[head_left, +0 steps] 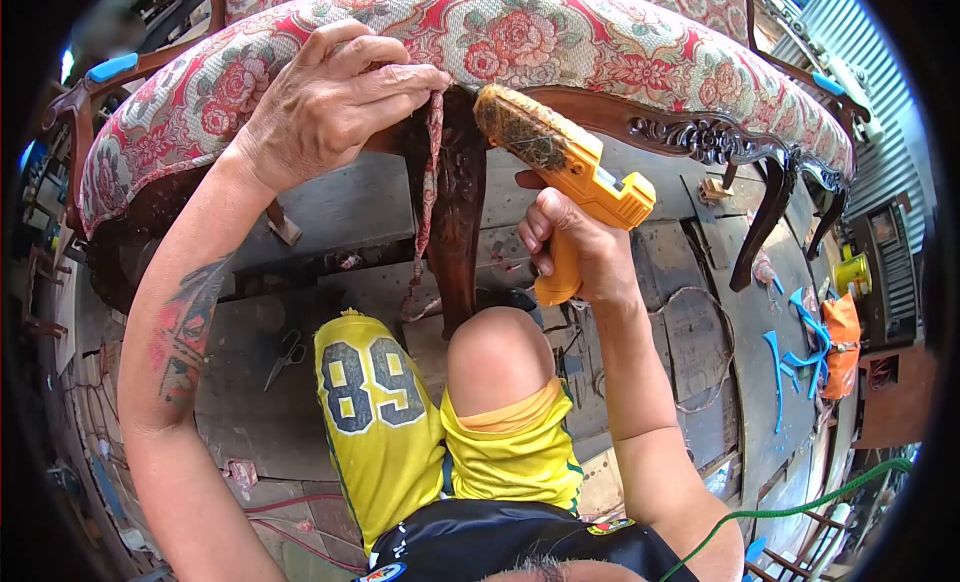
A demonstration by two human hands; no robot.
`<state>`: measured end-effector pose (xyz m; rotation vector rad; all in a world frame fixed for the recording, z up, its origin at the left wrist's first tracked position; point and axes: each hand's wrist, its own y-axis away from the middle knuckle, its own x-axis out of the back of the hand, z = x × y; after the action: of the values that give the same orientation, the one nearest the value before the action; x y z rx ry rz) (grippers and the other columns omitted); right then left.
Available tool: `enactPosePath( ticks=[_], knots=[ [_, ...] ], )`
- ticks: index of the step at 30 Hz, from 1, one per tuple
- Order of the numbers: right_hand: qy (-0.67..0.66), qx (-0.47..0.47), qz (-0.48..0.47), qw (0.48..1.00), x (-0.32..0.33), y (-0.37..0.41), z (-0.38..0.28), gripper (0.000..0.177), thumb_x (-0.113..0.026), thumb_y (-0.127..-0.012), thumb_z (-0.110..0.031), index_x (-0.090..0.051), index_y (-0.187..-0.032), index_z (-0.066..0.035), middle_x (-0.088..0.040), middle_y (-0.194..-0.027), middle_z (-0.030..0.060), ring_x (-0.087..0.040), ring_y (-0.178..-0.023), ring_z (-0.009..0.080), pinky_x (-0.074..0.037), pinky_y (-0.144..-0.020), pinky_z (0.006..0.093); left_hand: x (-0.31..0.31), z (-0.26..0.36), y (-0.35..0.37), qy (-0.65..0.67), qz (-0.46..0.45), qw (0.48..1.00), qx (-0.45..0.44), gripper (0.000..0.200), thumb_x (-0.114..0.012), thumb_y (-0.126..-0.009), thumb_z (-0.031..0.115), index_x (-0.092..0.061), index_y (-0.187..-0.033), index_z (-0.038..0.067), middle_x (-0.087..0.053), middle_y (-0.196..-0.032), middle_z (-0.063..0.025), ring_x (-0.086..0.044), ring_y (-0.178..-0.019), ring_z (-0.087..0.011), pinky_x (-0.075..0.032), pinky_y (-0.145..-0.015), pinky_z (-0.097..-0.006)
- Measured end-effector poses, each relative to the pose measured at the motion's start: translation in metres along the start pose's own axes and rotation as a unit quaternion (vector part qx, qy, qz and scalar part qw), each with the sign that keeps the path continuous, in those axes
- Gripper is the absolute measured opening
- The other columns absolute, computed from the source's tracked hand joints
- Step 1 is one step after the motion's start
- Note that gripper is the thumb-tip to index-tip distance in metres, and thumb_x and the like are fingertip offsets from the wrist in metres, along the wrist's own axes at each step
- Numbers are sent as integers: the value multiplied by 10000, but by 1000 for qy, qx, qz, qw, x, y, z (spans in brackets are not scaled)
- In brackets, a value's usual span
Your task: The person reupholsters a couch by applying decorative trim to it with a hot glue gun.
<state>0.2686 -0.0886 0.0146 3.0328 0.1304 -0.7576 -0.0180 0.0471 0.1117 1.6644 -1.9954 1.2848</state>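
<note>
A strip of patterned fabric trim (430,182) hangs down from the fingertips of my left hand (335,107), which pinches it at the lower edge of a floral upholstered seat (520,42). My right hand (580,244) is wrapped round the handle of a yellow glue gun (570,162). The gun's dark, stained front end points up and left, close to the seat edge, just right of my left fingertips. Below the pinched spot stands a carved dark wooden leg (457,202) of the seat.
Scissors (286,360) lie on the plank floor left of my knees. Blue strips (785,367) and an orange bag (841,347) are on the right, with a yellow can (852,276) above them. A green cord (800,509) crosses the lower right. Carved wooden trim (690,137) runs under the seat.
</note>
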Motion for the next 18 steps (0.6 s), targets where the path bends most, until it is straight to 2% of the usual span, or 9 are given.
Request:
enactPosePath(
  ticks=[18],
  knots=[
    [-10, -1, -1, 1000, 2, 2, 0, 441, -804, -1030, -206, -639, -1352, 46, -609, -796, 20, -616, -691, 130, -469, -484, 255, 0, 0, 1, 2, 4, 1000, 0, 402, -699, -930, 82, -810, -1311, 145, -751, -1349, 81, -626, -1265, -174, -428, -1183, -396]
  ],
)
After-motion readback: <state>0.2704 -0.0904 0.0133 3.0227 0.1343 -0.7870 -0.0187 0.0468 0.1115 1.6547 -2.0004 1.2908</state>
